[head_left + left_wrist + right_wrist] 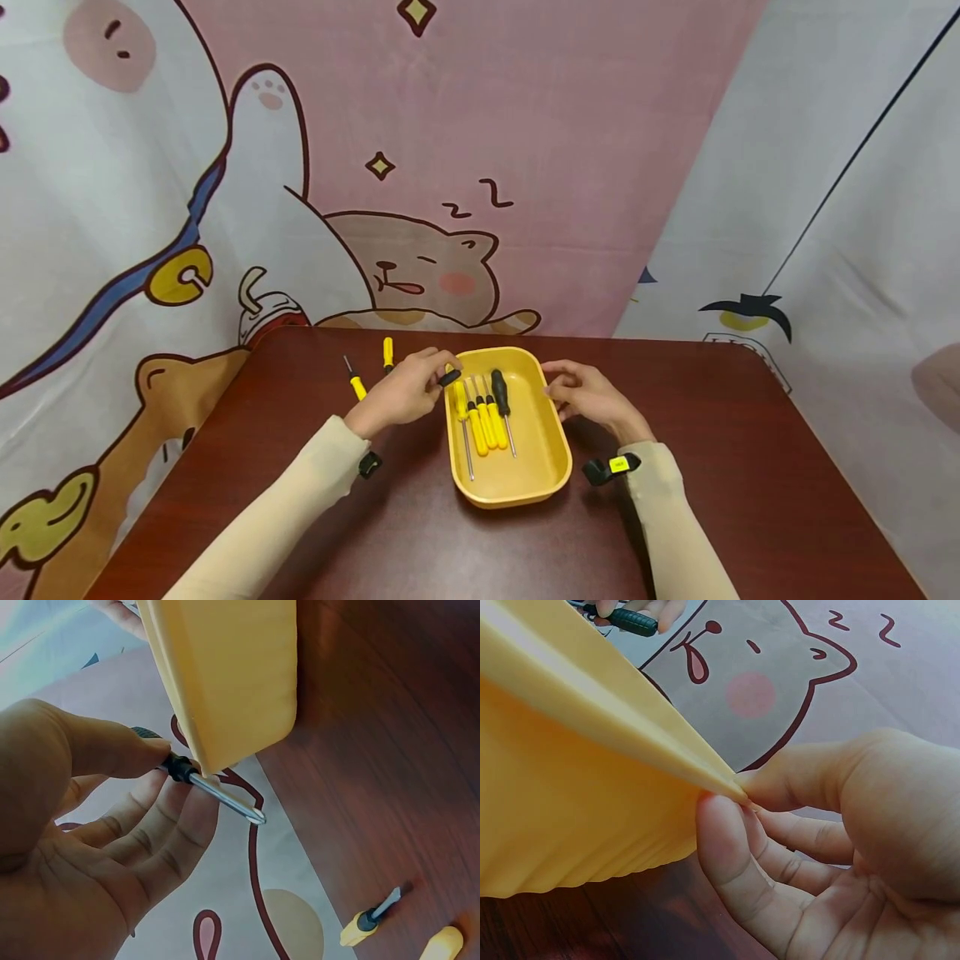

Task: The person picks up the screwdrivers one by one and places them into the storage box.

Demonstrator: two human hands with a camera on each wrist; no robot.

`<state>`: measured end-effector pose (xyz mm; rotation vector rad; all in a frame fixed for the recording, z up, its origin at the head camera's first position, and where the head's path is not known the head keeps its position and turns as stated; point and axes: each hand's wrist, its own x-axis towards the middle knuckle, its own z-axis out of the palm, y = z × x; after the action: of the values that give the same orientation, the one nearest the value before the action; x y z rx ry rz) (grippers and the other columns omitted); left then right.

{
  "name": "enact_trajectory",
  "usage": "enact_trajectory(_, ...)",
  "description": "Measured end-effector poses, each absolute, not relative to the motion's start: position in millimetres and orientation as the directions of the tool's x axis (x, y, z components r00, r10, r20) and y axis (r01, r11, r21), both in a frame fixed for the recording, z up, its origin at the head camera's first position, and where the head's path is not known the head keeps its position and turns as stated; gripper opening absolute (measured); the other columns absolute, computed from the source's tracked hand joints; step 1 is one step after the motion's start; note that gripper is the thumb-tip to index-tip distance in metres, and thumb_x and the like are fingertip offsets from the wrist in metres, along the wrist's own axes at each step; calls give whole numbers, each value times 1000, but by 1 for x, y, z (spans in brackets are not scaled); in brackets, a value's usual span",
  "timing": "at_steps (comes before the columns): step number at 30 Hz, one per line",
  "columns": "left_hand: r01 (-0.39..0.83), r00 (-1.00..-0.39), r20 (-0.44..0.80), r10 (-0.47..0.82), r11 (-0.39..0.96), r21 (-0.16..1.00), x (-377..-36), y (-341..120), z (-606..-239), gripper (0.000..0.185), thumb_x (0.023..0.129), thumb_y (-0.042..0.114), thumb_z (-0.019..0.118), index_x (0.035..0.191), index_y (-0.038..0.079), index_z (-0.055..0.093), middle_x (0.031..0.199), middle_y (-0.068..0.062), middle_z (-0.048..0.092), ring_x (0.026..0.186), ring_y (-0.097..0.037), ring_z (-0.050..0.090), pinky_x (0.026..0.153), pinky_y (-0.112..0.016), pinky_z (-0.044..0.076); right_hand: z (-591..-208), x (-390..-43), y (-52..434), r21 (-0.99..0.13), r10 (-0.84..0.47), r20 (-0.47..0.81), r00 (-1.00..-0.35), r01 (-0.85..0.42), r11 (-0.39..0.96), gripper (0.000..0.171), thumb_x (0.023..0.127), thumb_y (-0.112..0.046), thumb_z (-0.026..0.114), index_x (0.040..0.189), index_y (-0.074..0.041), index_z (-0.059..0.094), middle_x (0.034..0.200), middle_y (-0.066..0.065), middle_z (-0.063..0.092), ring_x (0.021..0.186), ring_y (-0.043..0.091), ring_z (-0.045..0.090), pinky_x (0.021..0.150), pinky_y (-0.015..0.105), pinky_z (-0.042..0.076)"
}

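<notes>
My left fingers pinch, partly hiding, a black-handled steel screwdriver, tip slanting lower-right in left wrist view. My right fingers pinch a yellow plastic tray.

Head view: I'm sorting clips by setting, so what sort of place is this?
Probably a makeshift indoor work corner, though the wider room is out of view. A reddish-brown table stands before a cartoon-printed cloth backdrop, with screwdrivers lying in a yellow tray.
</notes>
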<state>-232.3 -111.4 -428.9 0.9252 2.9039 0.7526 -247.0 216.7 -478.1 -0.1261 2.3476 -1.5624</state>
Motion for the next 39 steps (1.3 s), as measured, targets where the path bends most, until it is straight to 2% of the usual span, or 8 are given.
enact_trajectory(9, 548, -820, 124, 559, 702, 454, -230, -100, -426, 51, 84, -13, 62, 128, 14, 64, 101, -6, 61, 85, -17, 55, 71, -26, 53, -478, -246, 220, -915, -248, -200, -948, 90, 392, 51, 96, -12, 68, 145, -8, 52, 103, 20, 68, 74, 25, 66, 68, 36, 64)
enact_trajectory(18, 555, -806, 101, 583, 686, 470, -224, -92, -429, 53, 84, -12, 64, 128, 18, 64, 107, -5, 62, 86, -15, 56, 67, -23, 51, -479, -246, 218, -913, -241, -223, -944, 116, 392, 50, 96, -11, 67, 143, -10, 53, 102, 18, 69, 73, 24, 67, 69, 35, 64)
enact_trajectory(23, 574, -786, 89, 612, 668, 474, -222, -88, -428, 53, 84, -13, 63, 129, 15, 64, 113, -7, 63, 86, -16, 58, 64, -23, 51, -481, -247, 216, -916, -245, -218, -945, 111, 386, 49, 95, -11, 68, 142, -10, 54, 101, 17, 69, 72, 25, 67, 68, 36, 64)
enact_trajectory(28, 579, -775, 51, 630, 675, 457, -220, -80, -423, 49, 87, -9, 62, 130, 15, 64, 122, -9, 65, 90, -18, 59, 67, -24, 52, -481, -247, 215, -914, -233, -231, -945, 128, 386, 49, 95, -12, 69, 142, -12, 55, 100, 16, 68, 73, 25, 66, 69, 36, 64)
enact_trajectory(33, 587, -763, 19, 646, 681, 437, -218, -70, -417, 48, 87, -8, 63, 129, 15, 64, 124, -13, 63, 89, -19, 59, 67, -25, 51, -479, -247, 217, -920, -243, -221, -945, 118, 375, 50, 95, -12, 69, 143, -10, 54, 100, 17, 68, 71, 24, 65, 67, 35, 64)
enact_trajectory(39, 590, -750, -25, 661, 685, 427, -214, -58, -413, 46, 89, -6, 66, 128, 16, 64, 126, -7, 62, 91, -18, 59, 70, -22, 52, -479, -247, 218, -925, -263, -210, -942, 105, 365, 50, 96, -12, 68, 144, -8, 52, 101, 18, 68, 70, 23, 65, 67, 35, 63)
